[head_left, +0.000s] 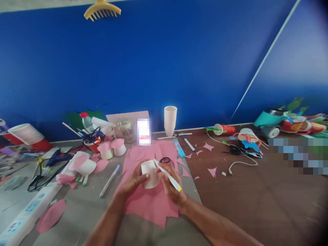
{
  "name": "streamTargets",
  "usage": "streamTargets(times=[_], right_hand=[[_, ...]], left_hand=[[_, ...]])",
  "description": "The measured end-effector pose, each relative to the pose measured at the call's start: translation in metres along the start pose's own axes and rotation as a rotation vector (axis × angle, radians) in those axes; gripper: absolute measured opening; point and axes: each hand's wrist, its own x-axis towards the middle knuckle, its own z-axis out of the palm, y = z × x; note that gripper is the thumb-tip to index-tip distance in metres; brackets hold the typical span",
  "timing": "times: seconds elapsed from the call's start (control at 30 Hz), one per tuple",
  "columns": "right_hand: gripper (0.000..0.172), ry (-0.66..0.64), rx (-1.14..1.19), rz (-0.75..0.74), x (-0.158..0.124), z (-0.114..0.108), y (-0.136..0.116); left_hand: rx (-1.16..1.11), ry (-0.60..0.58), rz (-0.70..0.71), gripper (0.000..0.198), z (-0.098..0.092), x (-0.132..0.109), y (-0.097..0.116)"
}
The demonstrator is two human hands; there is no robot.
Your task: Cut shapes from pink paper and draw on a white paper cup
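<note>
My left hand (pixel 135 181) is closed around the left side of a white paper cup (pixel 150 176), its thumb across the front. In my right hand (pixel 170 184) is a white marker (pixel 167 175) with a yellow end, its other end up by the cup's rim. The fingers of that hand come close to the cup's right side; whether they touch it I cannot tell. Below both hands lie sheets of pink paper (pixel 151 210). Just behind the right hand, partly hidden, are dark round handles (pixel 166 160), apparently scissors.
A stack of white cups (pixel 170 119) stands by the blue wall. Pink-topped cups (pixel 118 147) and a power strip (pixel 30 208) are on the left. Pink scraps (pixel 212 172), a blue marker (pixel 189 143) and a red cup (pixel 225 129) lie to the right.
</note>
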Motion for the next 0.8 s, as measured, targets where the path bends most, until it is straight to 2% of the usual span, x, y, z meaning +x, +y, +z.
streamTargets(times=[0.1, 0.3, 0.47, 0.67, 0.8], right_hand=[[0.029, 0.034, 0.015, 0.033, 0.001, 0.0, 0.006], [0.026, 0.044, -0.163, 0.037, 0.002, 0.003, 0.01], [0.033, 0.015, -0.283, -0.034, -0.004, 0.007, 0.016], [0.048, 0.0, -0.43, -0.241, -0.007, 0.008, 0.018], [0.056, -0.057, -0.453, -0.287, -0.009, 0.01, 0.011]], left_hand=[[-0.02, 0.02, 0.028, 0.068, 0.001, 0.003, 0.0], [-0.204, -0.013, 0.075, 0.059, 0.001, 0.004, -0.001], [-0.31, 0.019, 0.112, 0.067, 0.002, 0.003, 0.001], [-0.113, 0.026, 0.089, 0.056, 0.007, 0.001, -0.005], [0.032, 0.081, 0.057, 0.056, 0.015, -0.001, -0.004]])
